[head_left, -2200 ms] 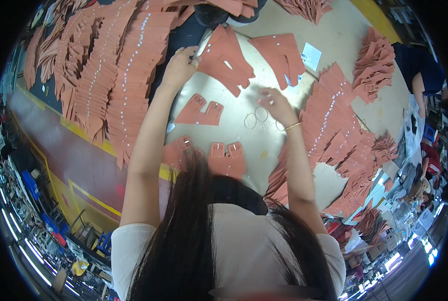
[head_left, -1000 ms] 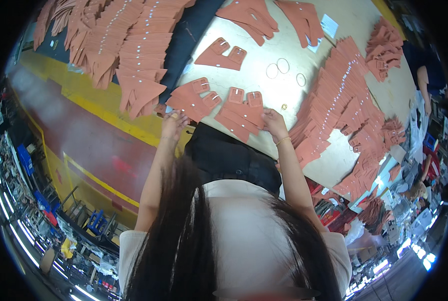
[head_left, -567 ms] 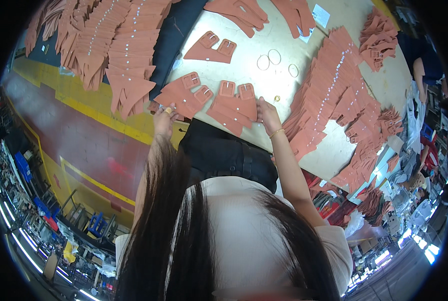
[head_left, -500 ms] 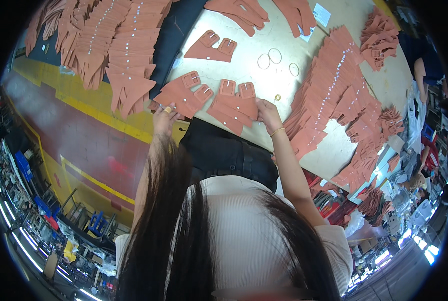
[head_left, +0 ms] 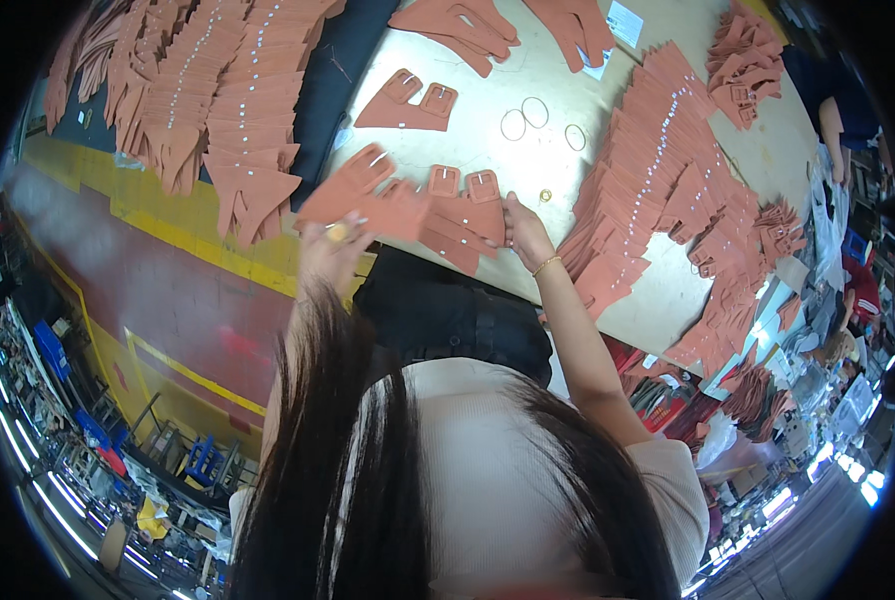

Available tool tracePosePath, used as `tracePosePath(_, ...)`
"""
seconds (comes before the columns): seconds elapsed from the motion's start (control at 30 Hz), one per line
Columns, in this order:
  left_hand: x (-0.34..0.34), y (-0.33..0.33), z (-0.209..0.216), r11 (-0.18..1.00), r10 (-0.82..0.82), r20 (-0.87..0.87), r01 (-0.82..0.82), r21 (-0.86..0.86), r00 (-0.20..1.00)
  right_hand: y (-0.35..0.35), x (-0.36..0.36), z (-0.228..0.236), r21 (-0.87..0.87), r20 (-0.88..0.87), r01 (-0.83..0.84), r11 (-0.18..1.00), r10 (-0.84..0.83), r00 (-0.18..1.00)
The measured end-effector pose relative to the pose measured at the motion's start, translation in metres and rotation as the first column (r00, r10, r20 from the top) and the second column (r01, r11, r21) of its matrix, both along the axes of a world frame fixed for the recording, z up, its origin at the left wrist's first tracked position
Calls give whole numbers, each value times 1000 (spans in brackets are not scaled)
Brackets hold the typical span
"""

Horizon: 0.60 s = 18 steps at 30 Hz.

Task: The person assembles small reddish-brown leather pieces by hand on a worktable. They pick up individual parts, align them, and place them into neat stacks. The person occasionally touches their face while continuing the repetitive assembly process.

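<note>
My left hand, a gold ring on it, is closed on the near edge of a terracotta strap piece with square buckles. That piece is tilted and smeared by motion. My right hand pinches the right edge of a second terracotta piece, which has two square buckles along its far side and lies over more cut layers at the table's near edge. Farther off, a third piece with two buckles lies flat on the pale table.
Overlapping rows of terracotta cut pieces cover the table's right side. More rows hang at the far left. Several thin rings and a small gold roll lie mid-table. Another person's arm shows at far right.
My left hand has lifted and tilted its buckled piece, overlapping the left part of the second one. The right hand stays at the second piece's edge. The whole view has shifted slightly.
</note>
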<state>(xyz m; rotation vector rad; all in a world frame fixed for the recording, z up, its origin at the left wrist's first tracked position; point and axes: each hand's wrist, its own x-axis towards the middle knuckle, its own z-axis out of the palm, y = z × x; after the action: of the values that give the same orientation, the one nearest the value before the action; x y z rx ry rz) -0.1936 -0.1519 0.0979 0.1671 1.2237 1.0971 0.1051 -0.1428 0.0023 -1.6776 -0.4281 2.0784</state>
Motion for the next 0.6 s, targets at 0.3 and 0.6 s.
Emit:
tracePosePath(0.3,91,30,-87,938,-52,190,113,-328,980,-1,1,-5,-61,-56,120,991,-124,991)
tracePosePath(0.6,48,40,-85,834,-469,-153,380,-399,870,-3,1,-6,-52,-53,131,990,-134,990)
